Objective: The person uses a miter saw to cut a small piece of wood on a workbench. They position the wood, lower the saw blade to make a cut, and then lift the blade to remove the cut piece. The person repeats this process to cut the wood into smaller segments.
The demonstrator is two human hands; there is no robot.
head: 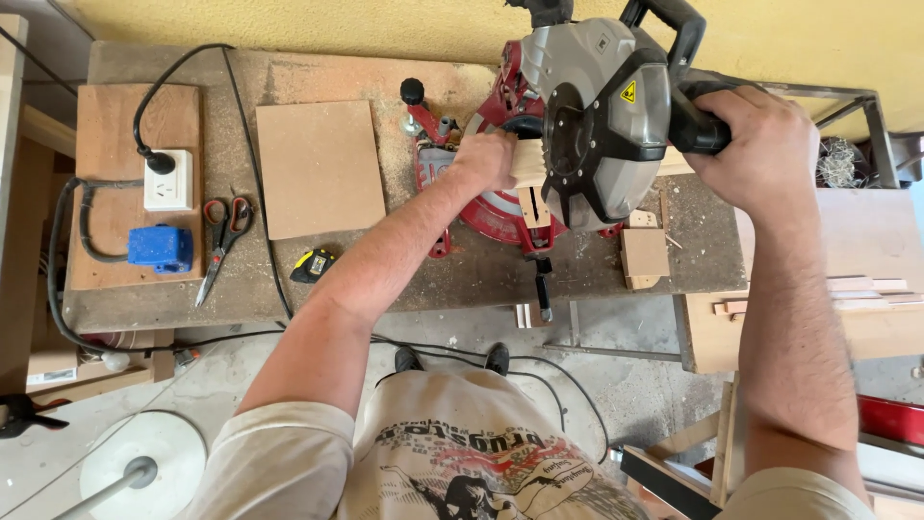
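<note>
Right hand (756, 144) is wrapped tight round the black handle (698, 130) of the mitre saw (587, 116), fist closed, arm straight down from the shoulder; that grip looks set to control the head's swing. Left hand (486, 159) is clamped on a pale wood strip (527, 164), pressing it onto the red saw base (496, 217) just left of the blade guard (602, 125). Fingers sit beside the guard, not under it, so the strip is pinned while the hand stays off the cut line. The strip runs under the guard and shows again on the right side, by the handle.

The saw stands at the bench's (385, 279) back edge, right of centre. A small wood offcut (643, 255) lies just right of the base, near the front edge, likely dropped from the cut side. A flat board (318, 169) lies mid-bench, apart from the saw. A tape measure (313, 263) sits near the front edge, within the left arm's reach. Scissors (223, 241) lie left of the black cable. A socket (168, 180) and blue box (159, 247) sit on a wooden panel at the left end, well clear of the sawdust around the saw. More wood strips (857, 289) are stacked on a lower surface to the right.
</note>
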